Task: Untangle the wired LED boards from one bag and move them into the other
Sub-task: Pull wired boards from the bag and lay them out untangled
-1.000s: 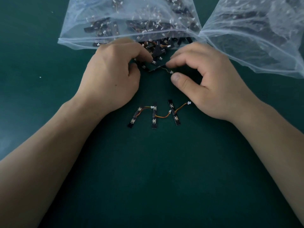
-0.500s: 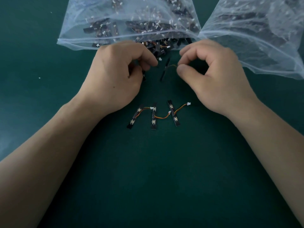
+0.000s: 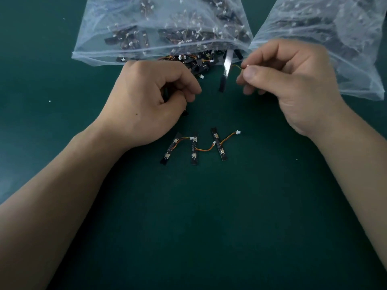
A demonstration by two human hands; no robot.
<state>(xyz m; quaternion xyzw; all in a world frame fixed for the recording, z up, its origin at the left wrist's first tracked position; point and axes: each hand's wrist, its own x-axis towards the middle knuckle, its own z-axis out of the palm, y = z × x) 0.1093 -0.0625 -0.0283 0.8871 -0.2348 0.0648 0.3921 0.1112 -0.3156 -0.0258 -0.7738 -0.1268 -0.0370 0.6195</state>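
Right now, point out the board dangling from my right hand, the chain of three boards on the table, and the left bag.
dangling board (image 3: pixel 225 69), head view, middle of its shiny strip.
three-board chain (image 3: pixel 194 148), head view, the middle board.
left bag (image 3: pixel 92 45), head view, clear plastic wall near its left edge.

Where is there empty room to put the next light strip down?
The green mat below the three laid-out boards, between the forearms, is bare. So is the mat left of the left hand. Crowded: the left bag's mouth, beside the right hand.
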